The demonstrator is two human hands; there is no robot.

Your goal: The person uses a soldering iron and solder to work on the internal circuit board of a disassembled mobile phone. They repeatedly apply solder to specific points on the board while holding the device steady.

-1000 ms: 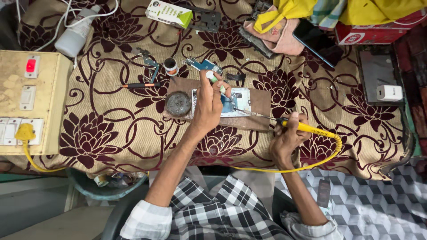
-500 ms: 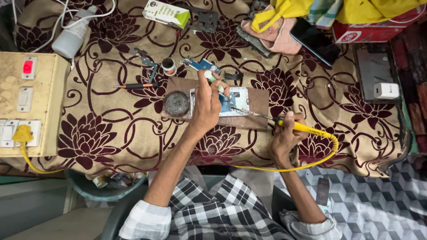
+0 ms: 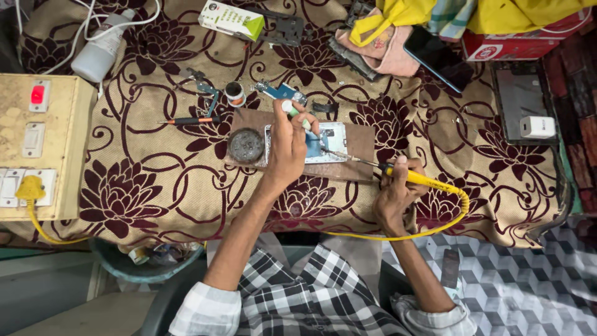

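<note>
Fingers of the left hand (image 3: 287, 146) pinch a small white-green tube over an opened phone (image 3: 323, 142) on a brown board; the right hand (image 3: 393, 198) wraps closed around a yellow soldering iron (image 3: 418, 180), tip touching the phone. A slip could scorch the flowered cloth covering the bench (image 3: 155, 186). Grey patterned floor below.

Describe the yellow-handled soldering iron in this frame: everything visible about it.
The soldering iron has a yellow, plastic-looking handle, a dark collar and a thin metal shaft. It lies nearly level, with the tip pointing left onto the opened phone on a brown board. The right hand grips the handle near the collar. A yellow cord leaves the handle's rear, loops down and runs left along the cloth-covered table edge. The exact tip contact is too small to tell.
</note>
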